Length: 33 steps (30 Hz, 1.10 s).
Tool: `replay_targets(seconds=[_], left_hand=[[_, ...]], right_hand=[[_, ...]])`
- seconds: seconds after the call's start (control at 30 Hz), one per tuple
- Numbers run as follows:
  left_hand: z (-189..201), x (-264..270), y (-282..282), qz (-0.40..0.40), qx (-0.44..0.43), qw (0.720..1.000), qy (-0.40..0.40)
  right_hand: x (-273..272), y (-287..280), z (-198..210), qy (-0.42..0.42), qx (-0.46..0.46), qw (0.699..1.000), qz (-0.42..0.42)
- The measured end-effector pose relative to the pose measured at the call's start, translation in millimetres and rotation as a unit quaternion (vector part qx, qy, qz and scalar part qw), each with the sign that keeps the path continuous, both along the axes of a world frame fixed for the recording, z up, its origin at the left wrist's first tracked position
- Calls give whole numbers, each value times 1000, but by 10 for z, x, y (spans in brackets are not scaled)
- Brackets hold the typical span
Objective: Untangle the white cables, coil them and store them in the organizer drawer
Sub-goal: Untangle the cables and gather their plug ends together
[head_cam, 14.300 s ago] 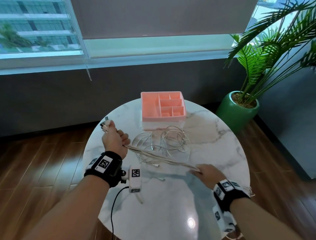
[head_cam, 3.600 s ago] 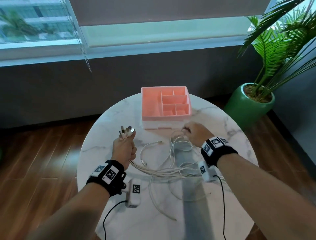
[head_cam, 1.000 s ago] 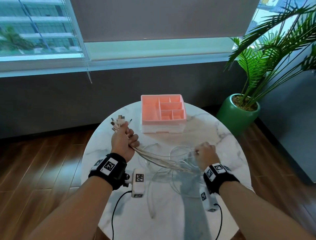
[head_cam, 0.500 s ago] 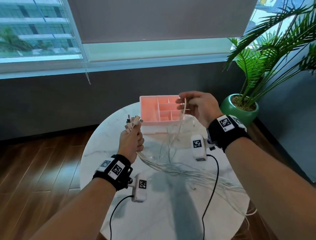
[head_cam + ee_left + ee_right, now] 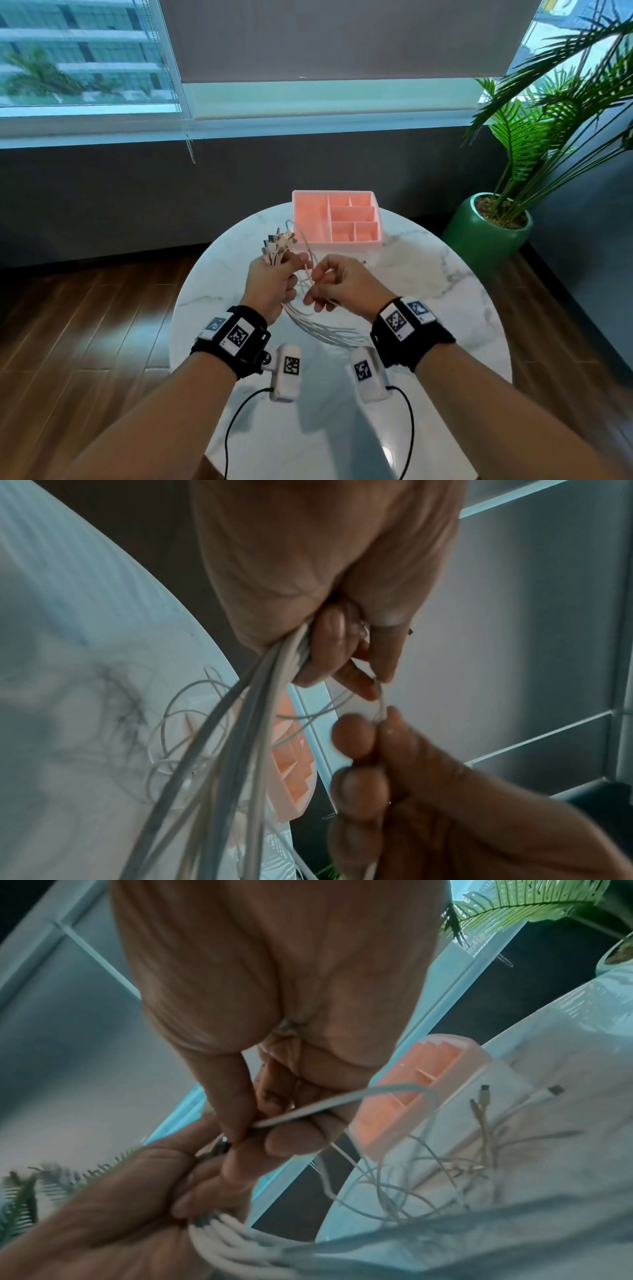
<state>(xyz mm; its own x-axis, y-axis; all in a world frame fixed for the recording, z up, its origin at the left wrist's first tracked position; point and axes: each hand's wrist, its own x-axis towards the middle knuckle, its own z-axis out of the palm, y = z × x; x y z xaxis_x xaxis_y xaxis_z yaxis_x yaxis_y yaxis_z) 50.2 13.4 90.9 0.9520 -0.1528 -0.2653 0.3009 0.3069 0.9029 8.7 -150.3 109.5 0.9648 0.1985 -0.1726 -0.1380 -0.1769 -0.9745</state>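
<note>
My left hand (image 5: 272, 286) grips a bundle of white cables (image 5: 322, 330) above the round marble table (image 5: 445, 308), with the plug ends (image 5: 279, 245) sticking out above the fist. Beside it, my right hand (image 5: 337, 286) pinches a single cable end (image 5: 308, 1110) between thumb and finger, right against the left fingers (image 5: 359, 653). Loose cable loops (image 5: 428, 1177) trail down onto the table. The pink organizer drawer (image 5: 337, 219) with its open compartments stands at the table's far side. In the left wrist view the bundle (image 5: 240, 723) runs down from the fist.
A potted palm in a green pot (image 5: 486, 229) stands on the floor at the right of the table. A dark wall and a window with a blind (image 5: 308, 51) lie behind. Wood floor (image 5: 85, 325) surrounds the table.
My right hand came down from up near the organizer to meet the left hand, still with a cable end. The left hand kept its grip on the bundle and stayed roughly in place.
</note>
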Motion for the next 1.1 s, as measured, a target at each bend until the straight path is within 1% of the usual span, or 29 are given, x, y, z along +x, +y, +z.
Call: replay_targets(seconds=[0.07, 0.13, 0.17, 0.27, 0.3, 0.37, 0.43, 0.47, 0.5, 0.53, 0.63, 0.7, 0.77, 0.8, 0.87, 0.9, 0.93, 0.97, 1.0, 1.03, 1.07, 1.1], left_hand=[[-43, -7, 14, -2, 8, 1000, 2], [-73, -18, 24, -18, 2, 1000, 9], [-83, -23, 30, -32, 0, 999, 12], [-99, -29, 22, -72, 13, 997, 15], [-99, -30, 15, -83, 24, 996, 11], [-90, -40, -17, -105, 49, 993, -2], [-69, -60, -48, -117, 64, 991, -15], [-52, -69, -48, -113, 69, 991, -20], [-36, -68, -32, -104, 70, 992, -21], [-19, -64, 1, -91, 65, 994, -18], [29, -18, 152, -47, 17, 999, -5], [51, 29, 257, -15, -31, 999, 1], [59, 64, 319, 5, -71, 997, 4], [61, 67, 333, 9, -82, 997, 5], [52, 56, 333, 6, -86, 996, 6], [46, 48, 322, 1, -82, 997, 5], [39, 40, 302, -6, -75, 997, 5], [31, 31, 275, -14, -66, 998, 4], [24, 24, 243, -22, -56, 998, 3], [18, 20, 209, -30, -47, 998, 2], [17, 17, 177, -39, -40, 998, 1], [19, 15, 148, -48, -35, 998, -1]], right_hand=[[-26, -45, -104, 29, -15, 999, 0], [-35, -119, -140, 40, -52, 998, -4], [-28, -152, -134, 29, -63, 997, -28], [61, -211, -24, -47, -49, 986, -152], [110, -216, 18, -62, -49, 984, -162], [192, -192, 68, -62, -89, 987, -119], [257, -156, 48, -43, -131, 988, -68], [284, -157, 10, -40, -145, 986, -68], [306, -173, -28, -43, -152, 983, -89], [326, -210, -88, -39, -155, 978, -132], [321, -430, -290, 31, -133, 950, -280], [274, -677, -499, 97, -134, 918, -361], [158, -1040, -765, 157, -170, 881, -413], [79, -1230, -896, 188, -184, 873, -411], [-70, -1529, -1082, 247, -184, 877, -370], [-110, -1610, -1135, 270, -179, 880, -349], [-110, -1625, -1136, 279, -198, 875, -342], [-87, -1598, -1098, 274, -249, 861, -348], [-40, -1525, -1027, 242, -305, 844, -369], [12, -1398, -908, 187, -328, 843, -383], [66, -1253, -773, 114, -328, 863, -366], [111, -1097, -633, 41, -313, 895, -316]])
